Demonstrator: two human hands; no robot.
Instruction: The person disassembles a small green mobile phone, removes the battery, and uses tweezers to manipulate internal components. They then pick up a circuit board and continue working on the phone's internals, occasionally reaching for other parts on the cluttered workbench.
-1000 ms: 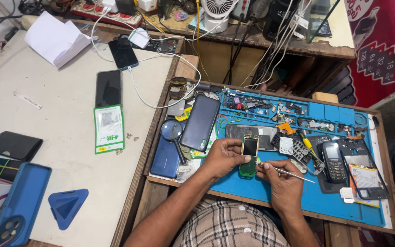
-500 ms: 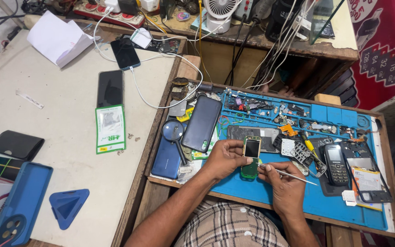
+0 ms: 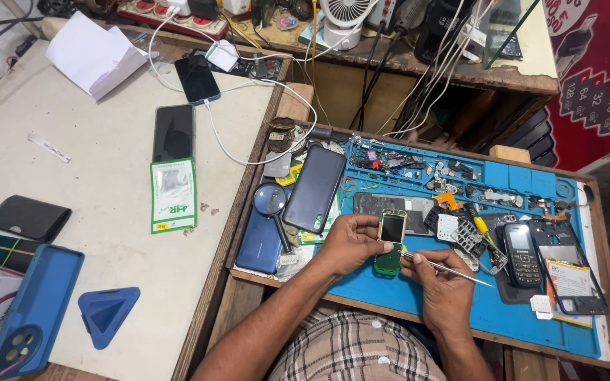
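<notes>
On blue silicone repair mat [image 3: 418,300]: my left hand [image 3: 351,243] grips small green-framed phone board [image 3: 391,240], already stripped; right hand [image 3: 443,282] pinches thin metal probe [image 3: 453,271]; reassembly pending.

A wooden bench [image 3: 248,296] carries a blue work mat [image 3: 460,310] strewn with phones and parts.
</notes>
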